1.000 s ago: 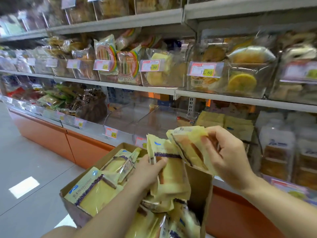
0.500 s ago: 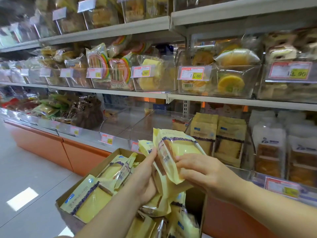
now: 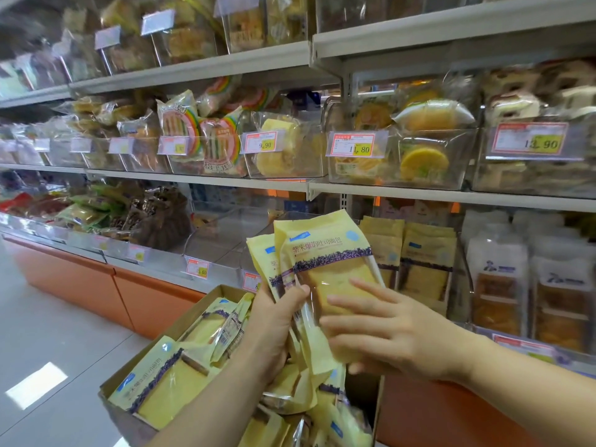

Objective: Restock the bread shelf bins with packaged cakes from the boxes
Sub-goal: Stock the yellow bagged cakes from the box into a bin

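My left hand (image 3: 274,324) grips a small stack of yellow packaged cakes (image 3: 325,266) with a purple band, held upright above an open cardboard box (image 3: 193,317). My right hand (image 3: 387,333) lies flat against the front pack with fingers spread, pressing it to the stack. More of the same yellow packs (image 3: 167,379) lie loose in the box. Behind the stack, a clear shelf bin (image 3: 422,262) holds matching yellow packs standing upright.
Clear bins (image 3: 225,240) on the low shelf to the left of the stack look nearly bare. Bins of other breads with price tags (image 3: 354,146) fill the shelves above. Orange base panels (image 3: 154,301) run under the shelving. Grey tiled floor (image 3: 48,333) lies at the left.
My right hand turned its pack upright and laid it onto the packs in my left hand. Both hands lifted the stack higher above the box, toward the shelf.
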`<action>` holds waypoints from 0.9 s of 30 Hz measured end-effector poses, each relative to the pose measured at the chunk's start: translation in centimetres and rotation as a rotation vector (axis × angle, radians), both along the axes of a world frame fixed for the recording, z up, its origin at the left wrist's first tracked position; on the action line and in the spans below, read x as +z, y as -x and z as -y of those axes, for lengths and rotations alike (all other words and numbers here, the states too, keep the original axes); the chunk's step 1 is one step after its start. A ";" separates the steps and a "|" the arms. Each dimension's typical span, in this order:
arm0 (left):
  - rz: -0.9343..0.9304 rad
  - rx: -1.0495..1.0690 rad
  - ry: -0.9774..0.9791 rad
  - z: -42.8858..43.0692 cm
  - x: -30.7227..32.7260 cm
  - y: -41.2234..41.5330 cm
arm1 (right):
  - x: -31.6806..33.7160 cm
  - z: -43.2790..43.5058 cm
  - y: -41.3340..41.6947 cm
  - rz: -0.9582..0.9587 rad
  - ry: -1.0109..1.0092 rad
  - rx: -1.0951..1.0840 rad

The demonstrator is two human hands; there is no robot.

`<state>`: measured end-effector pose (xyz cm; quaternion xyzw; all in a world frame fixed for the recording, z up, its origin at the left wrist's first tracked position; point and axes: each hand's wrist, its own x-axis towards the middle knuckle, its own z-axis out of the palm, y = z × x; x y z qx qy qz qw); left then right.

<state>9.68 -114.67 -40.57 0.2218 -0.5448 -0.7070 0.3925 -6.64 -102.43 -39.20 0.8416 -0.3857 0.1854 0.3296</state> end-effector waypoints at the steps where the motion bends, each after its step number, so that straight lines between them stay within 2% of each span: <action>1: -0.019 0.002 -0.005 0.0 0.0 0.1 | 0.3 -0.2 0.1 0.091 0.017 -0.046; 3: -0.037 0.008 -0.008 0.0 0.0 0.1 | 1.0 -0.4 0.4 0.439 0.012 -0.192; 4: -0.036 0.004 0.004 0.1 -0.1 0.1 | 1.7 -0.6 0.7 0.670 -0.072 -0.281; 7: 0.011 -0.032 0.076 0.1 -0.1 0.2 | 3.6 -1.0 1.2 1.288 -0.621 -0.399; 8: 0.022 -0.052 0.105 0.0 0.0 0.4 | 3.9 -1.1 1.5 1.405 -0.770 -0.340; 9: 0.032 -0.075 0.136 -0.2 0.2 0.7 | 4.0 -1.2 1.8 1.472 -0.837 -0.256; 11: 0.074 -0.126 0.221 -0.7 0.9 1.3 | 4.2 -1.6 2.2 1.561 -0.817 -0.130; 15: 0.180 -0.124 0.368 -1.5 2.2 3.5 | 3.9 -2.9 3.9 1.667 -0.631 -0.117; 21: 0.228 -0.195 0.554 -1.6 2.5 9.1 | 2.6 -4.4 7.2 1.545 -0.283 -0.306; 27: 0.282 -0.275 0.574 -0.1 0.3 15.7 | 0.0 -4.3 11.3 1.492 -0.164 -0.500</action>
